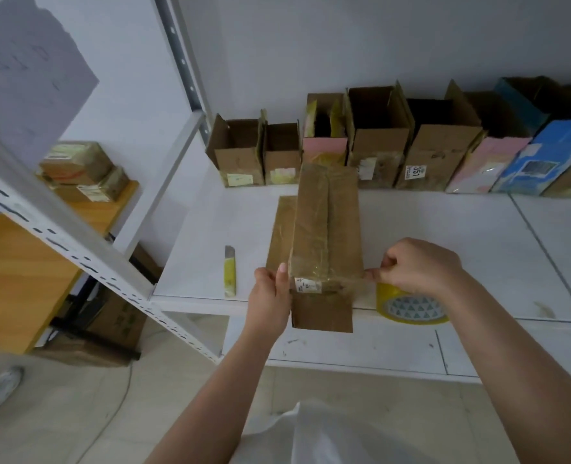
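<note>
A long brown cardboard box (327, 226), wrapped in clear tape, lies on the white shelf (444, 236) with its near end over the front edge. My left hand (272, 293) holds the box's near left corner, thumb up along the side. At the near right corner my right hand (418, 267) pinches the tape end against the box. A yellow tape roll (408, 306) sits under my right hand; whether that hand also grips the roll cannot be told.
A yellow utility knife (229, 271) lies left of the box. A row of open cartons (377, 142) stands along the back wall. A white metal rack post (76, 249) crosses at the left, with a wooden table and parcels (83, 169) beyond.
</note>
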Motion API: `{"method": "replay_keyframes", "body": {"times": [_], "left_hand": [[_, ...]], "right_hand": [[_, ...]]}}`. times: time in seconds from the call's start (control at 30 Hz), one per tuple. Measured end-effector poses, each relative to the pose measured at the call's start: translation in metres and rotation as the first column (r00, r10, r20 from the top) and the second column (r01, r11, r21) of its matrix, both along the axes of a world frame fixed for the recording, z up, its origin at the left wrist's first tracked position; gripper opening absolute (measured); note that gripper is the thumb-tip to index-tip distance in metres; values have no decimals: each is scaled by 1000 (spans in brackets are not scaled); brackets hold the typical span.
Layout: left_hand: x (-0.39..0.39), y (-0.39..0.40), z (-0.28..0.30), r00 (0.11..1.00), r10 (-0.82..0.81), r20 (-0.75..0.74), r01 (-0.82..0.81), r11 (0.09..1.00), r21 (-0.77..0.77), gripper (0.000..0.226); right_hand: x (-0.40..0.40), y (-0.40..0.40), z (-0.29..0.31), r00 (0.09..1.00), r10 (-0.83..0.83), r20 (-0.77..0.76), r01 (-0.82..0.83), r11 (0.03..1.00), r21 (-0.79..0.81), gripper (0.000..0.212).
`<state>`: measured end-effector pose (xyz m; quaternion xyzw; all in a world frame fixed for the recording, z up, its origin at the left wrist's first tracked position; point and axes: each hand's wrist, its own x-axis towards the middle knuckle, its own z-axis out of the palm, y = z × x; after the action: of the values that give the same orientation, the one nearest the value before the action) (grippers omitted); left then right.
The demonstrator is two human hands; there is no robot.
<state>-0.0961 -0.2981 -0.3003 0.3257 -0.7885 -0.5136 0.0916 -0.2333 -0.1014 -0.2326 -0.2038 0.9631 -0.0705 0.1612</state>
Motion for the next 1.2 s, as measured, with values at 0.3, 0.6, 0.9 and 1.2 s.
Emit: {"method": "replay_keyframes", "body": {"times": [0.3,0.6,0.9,1.2], "left_hand": [[3,-77,10,898,191,396,151,713,-685,44],[-12,-70,70,1000,-5,9,8,892,-453,17],[-69,37,123,675,-736,-52,732,659,172,36],[-68,22,83,719,-694,-27,694,715,82,36]], "right_hand": [[7,3,3,1000,-24,1,24,999,-42,52],[8,4,3,999,-46,5,46,996,-71,51],[8,8,6,998,-30,60,38,990,-134,42],[0,45,14,934,21,357,120,921,-370,4]]}}
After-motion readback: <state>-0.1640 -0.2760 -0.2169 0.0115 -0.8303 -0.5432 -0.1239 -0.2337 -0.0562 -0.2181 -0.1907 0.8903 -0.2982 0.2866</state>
